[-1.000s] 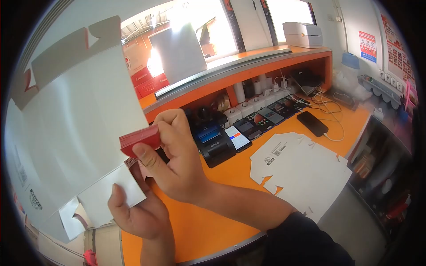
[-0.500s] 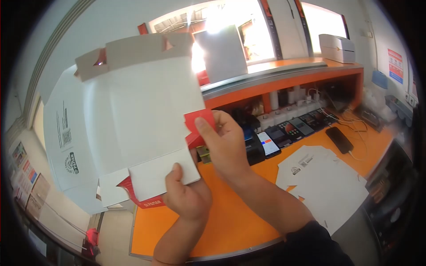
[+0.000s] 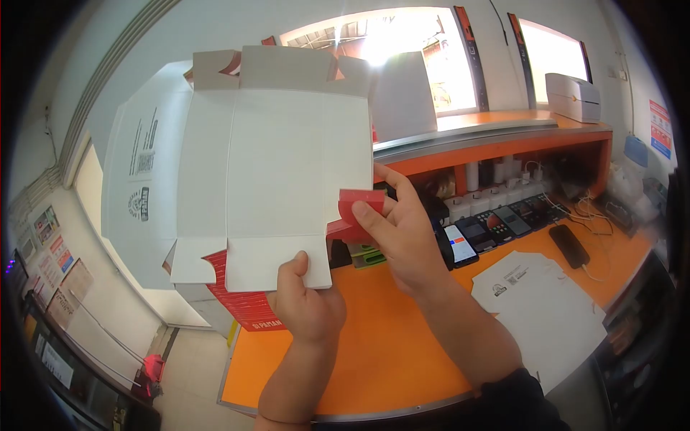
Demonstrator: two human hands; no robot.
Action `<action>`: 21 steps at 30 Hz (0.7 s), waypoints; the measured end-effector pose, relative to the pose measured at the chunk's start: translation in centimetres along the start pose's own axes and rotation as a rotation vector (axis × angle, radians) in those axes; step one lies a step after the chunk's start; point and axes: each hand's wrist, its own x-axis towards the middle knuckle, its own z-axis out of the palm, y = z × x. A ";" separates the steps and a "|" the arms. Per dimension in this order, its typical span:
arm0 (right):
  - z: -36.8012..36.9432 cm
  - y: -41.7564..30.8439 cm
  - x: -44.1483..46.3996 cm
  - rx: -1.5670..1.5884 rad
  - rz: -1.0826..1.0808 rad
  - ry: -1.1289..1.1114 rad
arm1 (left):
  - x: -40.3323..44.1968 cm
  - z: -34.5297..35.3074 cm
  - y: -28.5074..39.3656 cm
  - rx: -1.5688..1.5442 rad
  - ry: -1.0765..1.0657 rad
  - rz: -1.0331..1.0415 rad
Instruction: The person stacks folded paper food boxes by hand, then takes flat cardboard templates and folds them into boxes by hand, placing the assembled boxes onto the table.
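Observation:
Both of my hands hold up a partly folded cardboard box (image 3: pixel 280 158), white inside with red printed outer faces. My left hand (image 3: pixel 309 305) grips its lower side panel, the thumb pressed on the white inner face and the fingers hidden behind. At the right edge my right hand (image 3: pixel 402 233) pinches a red tab (image 3: pixel 361 205) between thumb and fingers. A wide panel with black print spreads out on the left, and flaps stand along the top. Below the lower panel shows a red printed face (image 3: pixel 248 305); I cannot tell whether it belongs to this box.
Flat white cardboard blanks (image 3: pixel 539 309) lie on the orange table (image 3: pixel 359 359) at the right. Several phones stand in a row under the orange shelf (image 3: pixel 496 131), with a black phone (image 3: pixel 569 246) on a cable nearby. A white printer (image 3: pixel 573 98) sits on the shelf.
The box has shifted right in view and stands straighter. The red tab is now bent over more under my right thumb. Both hands keep their hold.

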 end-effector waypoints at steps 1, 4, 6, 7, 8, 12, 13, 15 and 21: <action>-0.1 0.1 -0.1 -0.015 -0.015 -0.053 | 0.5 -0.5 0.2 0.015 0.002 0.001; -0.6 -0.2 -0.3 0.061 0.028 -0.093 | 2.0 -1.7 1.2 0.042 0.028 -0.018; -1.4 -0.5 -0.2 0.077 0.086 -0.099 | 2.4 -1.0 2.5 0.029 0.061 -0.046; -1.8 -0.8 0.1 0.049 0.116 -0.110 | 2.7 -1.7 2.7 0.041 0.007 -0.084; -2.1 -0.9 0.3 0.020 0.144 -0.120 | 3.3 -3.0 2.7 0.054 -0.049 -0.123; -2.4 -1.4 0.4 0.089 0.206 -0.103 | 5.2 -5.4 3.1 0.012 -0.246 -0.253; -2.5 -1.1 0.2 0.002 0.181 -0.087 | 5.2 -5.3 3.2 0.009 -0.212 -0.288; -2.6 -0.4 -0.3 -0.171 0.131 -0.059 | 5.2 -4.0 4.0 0.004 -0.140 -0.358; -1.4 1.0 -0.6 -0.394 0.116 -0.310 | 5.6 -3.8 4.9 0.149 -0.014 -0.351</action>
